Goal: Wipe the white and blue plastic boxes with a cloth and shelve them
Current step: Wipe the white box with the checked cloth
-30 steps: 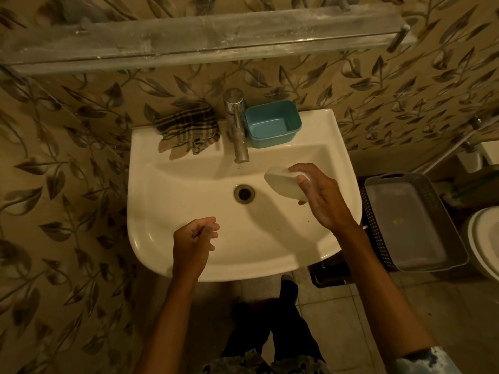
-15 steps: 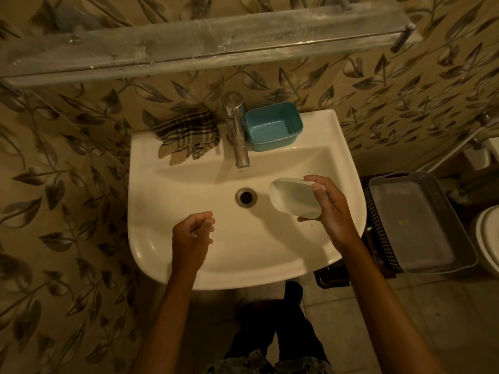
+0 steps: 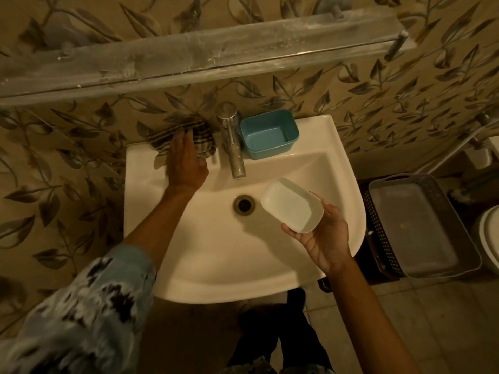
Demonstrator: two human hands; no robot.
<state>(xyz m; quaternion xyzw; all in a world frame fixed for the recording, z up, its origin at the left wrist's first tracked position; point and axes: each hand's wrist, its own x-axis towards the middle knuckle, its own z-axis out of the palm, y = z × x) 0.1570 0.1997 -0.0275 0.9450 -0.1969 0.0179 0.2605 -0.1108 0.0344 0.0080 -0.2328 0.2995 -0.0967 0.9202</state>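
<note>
Right hand [image 3: 321,238] cupping white box [image 3: 293,205] (open-side up) — left hand [image 3: 186,160] on cloth [image 3: 201,137]

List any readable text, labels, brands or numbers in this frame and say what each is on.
None can be read.
White box in the right hand: plain, no label visible.
Blue box on the sink ledge: plain, no marking visible.
Tap: no brand legible.
Checked cloth under the left hand: pattern only.
Grey basket: a small speck inside, too small to read.
</note>
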